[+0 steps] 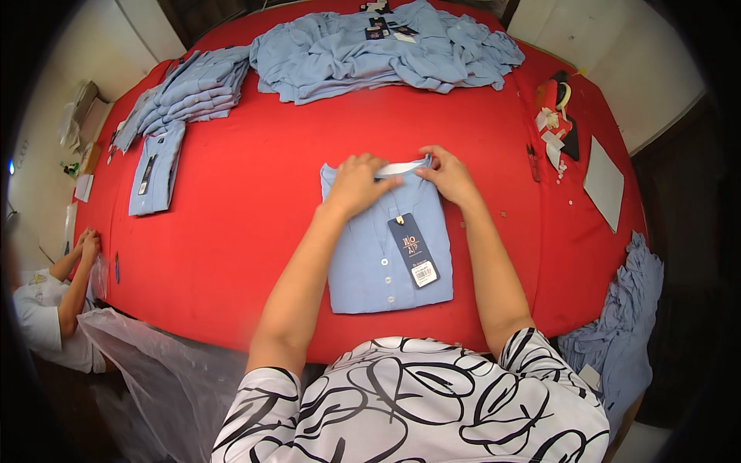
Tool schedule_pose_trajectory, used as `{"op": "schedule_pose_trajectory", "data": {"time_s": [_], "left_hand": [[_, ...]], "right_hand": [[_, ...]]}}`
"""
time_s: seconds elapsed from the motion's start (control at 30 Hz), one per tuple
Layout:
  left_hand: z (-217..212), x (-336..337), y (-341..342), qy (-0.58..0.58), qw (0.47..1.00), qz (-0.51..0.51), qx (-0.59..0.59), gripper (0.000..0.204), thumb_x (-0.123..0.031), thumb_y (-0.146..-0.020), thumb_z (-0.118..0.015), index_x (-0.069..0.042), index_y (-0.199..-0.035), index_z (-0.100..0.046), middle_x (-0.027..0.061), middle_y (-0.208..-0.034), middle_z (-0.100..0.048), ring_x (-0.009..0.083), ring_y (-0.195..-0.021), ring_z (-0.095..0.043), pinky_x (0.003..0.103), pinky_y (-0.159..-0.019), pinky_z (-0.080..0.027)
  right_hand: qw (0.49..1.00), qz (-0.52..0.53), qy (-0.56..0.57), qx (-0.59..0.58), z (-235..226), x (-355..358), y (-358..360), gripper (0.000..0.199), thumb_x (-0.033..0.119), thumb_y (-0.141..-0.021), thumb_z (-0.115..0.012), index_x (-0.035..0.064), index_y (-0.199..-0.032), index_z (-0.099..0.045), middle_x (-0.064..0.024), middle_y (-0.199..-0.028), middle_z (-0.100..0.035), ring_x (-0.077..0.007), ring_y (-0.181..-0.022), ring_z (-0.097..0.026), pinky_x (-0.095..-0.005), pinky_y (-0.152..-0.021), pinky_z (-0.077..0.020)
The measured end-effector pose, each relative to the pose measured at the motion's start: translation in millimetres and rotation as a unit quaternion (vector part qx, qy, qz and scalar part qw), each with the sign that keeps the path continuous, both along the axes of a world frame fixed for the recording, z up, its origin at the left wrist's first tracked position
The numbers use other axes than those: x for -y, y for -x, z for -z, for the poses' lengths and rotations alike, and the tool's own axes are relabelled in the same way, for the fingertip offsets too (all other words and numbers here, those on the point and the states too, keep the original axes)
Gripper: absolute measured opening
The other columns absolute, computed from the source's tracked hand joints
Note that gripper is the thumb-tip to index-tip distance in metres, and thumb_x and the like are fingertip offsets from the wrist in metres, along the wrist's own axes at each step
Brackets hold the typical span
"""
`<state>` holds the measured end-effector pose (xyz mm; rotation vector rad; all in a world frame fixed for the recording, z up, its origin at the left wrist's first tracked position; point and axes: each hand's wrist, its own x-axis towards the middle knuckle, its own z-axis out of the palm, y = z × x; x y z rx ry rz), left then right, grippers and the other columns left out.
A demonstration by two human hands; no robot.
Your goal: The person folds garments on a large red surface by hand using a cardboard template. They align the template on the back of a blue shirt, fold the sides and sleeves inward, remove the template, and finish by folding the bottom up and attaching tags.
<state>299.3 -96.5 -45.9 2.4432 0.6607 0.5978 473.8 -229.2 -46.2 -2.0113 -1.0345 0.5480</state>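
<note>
Both hands (356,184) (449,176) pinch collar of folded blue shirt (386,266) (smooth cotton, rectangular).

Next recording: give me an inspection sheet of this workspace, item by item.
Surface: red table, bare around the centre.
Job's things: folded light-blue shirt with dark hang tag, lying flat, collar away from the person.
Clutter: stack of folded shirts, loose shirt heap, single folded shirt, white card, small tools and scraps.
Hands: left hand and right hand both on the collar.
Cables: nothing seen.
Surroundings: another person's hands at the left edge, clear plastic sheet, hanging blue fabric.
</note>
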Motion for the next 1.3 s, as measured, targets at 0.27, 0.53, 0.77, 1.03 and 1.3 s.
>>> {"op": "schedule_pose_trajectory", "data": {"time_s": [0.27,0.53,0.77,1.03,1.3], "left_hand": [[13,-1,-12,0.046,0.999,-0.002,-0.005,0.031,-0.032,-0.085,-0.072,-0.006,-0.102,-0.071,0.0104,-0.104,-0.066,0.03,-0.105,-0.055,0.043,-0.095,-0.041],[-23,19,70,0.06,0.984,-0.161,0.037,0.028,-0.026,-0.092,-0.064,-0.004,-0.109,-0.066,0.0126,-0.117,-0.058,0.0303,-0.113,-0.053,0.041,-0.097,-0.044],[3,39,101,0.014,0.976,-0.211,0.045,0.024,-0.022,-0.09,-0.067,-0.005,-0.106,-0.064,0.0115,-0.113,-0.056,0.0293,-0.105,-0.054,0.04,-0.087,-0.047],[-2,95,50,-0.034,0.995,-0.089,0.014,0.032,-0.03,-0.08,-0.077,-0.003,-0.092,-0.064,0.0116,-0.092,-0.061,0.0308,-0.089,-0.058,0.04,-0.076,-0.047],[9,93,38,-0.039,0.994,-0.098,-0.018,0.038,-0.029,-0.076,-0.08,-0.004,-0.101,-0.065,0.0106,-0.095,-0.061,0.0298,-0.091,-0.058,0.041,-0.081,-0.043]], "right_hand": [[0.981,0.135,-0.108,0.09,22,-22,12,0.029,0.019,-0.082,-0.075,0.0015,-0.103,-0.063,-0.0106,-0.088,-0.061,-0.0221,-0.079,-0.06,-0.0365,-0.07,-0.0484],[0.992,-0.053,0.037,0.112,-25,54,84,0.036,0.03,-0.084,-0.073,0.0055,-0.107,-0.06,-0.0107,-0.106,-0.057,-0.0275,-0.093,-0.058,-0.0401,-0.082,-0.0473],[0.996,-0.05,0.065,0.026,-28,53,87,0.034,0.018,-0.084,-0.072,0.0046,-0.113,-0.059,-0.0084,-0.1,-0.059,-0.0227,-0.091,-0.06,-0.0374,-0.08,-0.0484],[0.999,0.043,-0.013,-0.016,-2,55,64,0.018,0.008,-0.088,-0.063,0.0001,-0.104,-0.063,-0.011,-0.087,-0.063,-0.0227,-0.073,-0.062,-0.0359,-0.066,-0.0499],[0.997,0.028,0.033,0.06,9,36,61,0.017,0.017,-0.087,-0.067,0.0011,-0.088,-0.062,-0.0161,-0.085,-0.066,-0.0337,-0.078,-0.064,-0.0435,-0.068,-0.0478]]}}
